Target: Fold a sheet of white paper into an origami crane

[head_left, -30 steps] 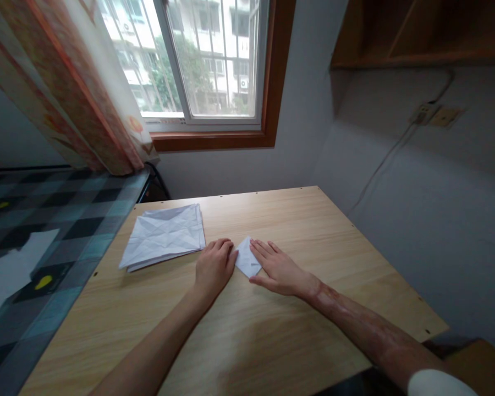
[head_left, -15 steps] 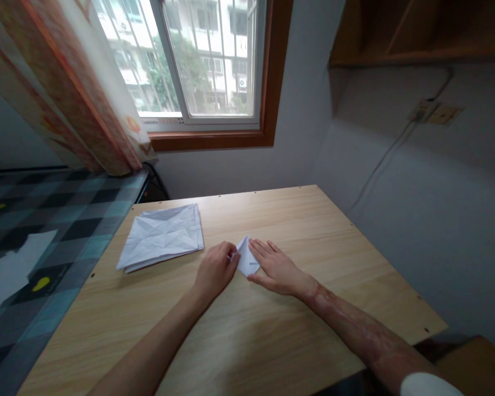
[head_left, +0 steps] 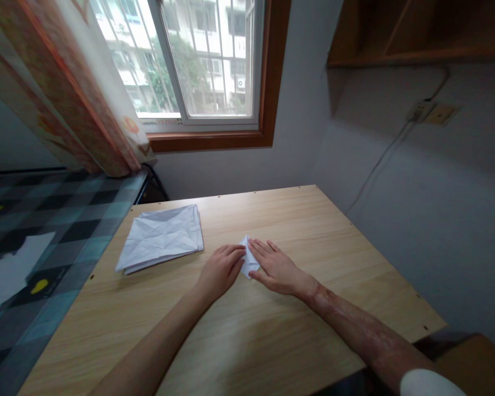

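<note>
A small piece of folded white paper (head_left: 248, 269) lies on the wooden table between my two hands, its pointed end facing away from me. My left hand (head_left: 223, 267) rests over the paper's left side, fingers stretched across it and the thumb lower down. From the other side, my right hand (head_left: 276, 267) lies flat, its fingertips pressing the right part of the paper and its thumb apart near the bottom corner. Both hands cover part of the folds.
A stack of creased white paper (head_left: 163, 236) lies at the left of the wooden table (head_left: 206, 341). Beyond the table's left edge is a checked cloth (head_left: 66, 217) with loose white sheets (head_left: 18, 264) on it. A window (head_left: 210, 66) and wall stand behind.
My left fingers have moved right and straightened over the paper, where they were curled at its left edge. The paper shows less of its left side. My right hand stays put.
</note>
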### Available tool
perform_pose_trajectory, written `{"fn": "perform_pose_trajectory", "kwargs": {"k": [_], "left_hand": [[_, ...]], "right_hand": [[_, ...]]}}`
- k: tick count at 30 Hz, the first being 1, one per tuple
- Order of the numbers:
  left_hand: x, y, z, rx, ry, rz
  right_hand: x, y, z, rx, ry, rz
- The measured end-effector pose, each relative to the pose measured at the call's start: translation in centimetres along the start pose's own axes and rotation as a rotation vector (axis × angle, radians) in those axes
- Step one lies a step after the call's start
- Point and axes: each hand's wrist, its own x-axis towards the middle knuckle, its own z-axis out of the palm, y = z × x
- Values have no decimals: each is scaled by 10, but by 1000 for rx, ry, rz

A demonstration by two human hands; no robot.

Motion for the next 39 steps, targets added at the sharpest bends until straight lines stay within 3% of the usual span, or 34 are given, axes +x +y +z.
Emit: {"fn": "perform_pose_trajectory", "kwargs": {"k": [9,16,24,29,39], "left_hand": [[-3,-1,3,-69,12,17],[-4,0,1,-55,18,5],[-2,20,-7,157,-34,39],[-2,18,-5,175,-51,51],[-8,11,-3,150,13,41]], "right_hand": [[4,-3,-5,-12,-25,-61],[23,13,-9,-6,-61,-55],[36,21,-2,32,0,13],[34,25,-1,83,74,48],[28,23,-9,220,186,-26]]}}
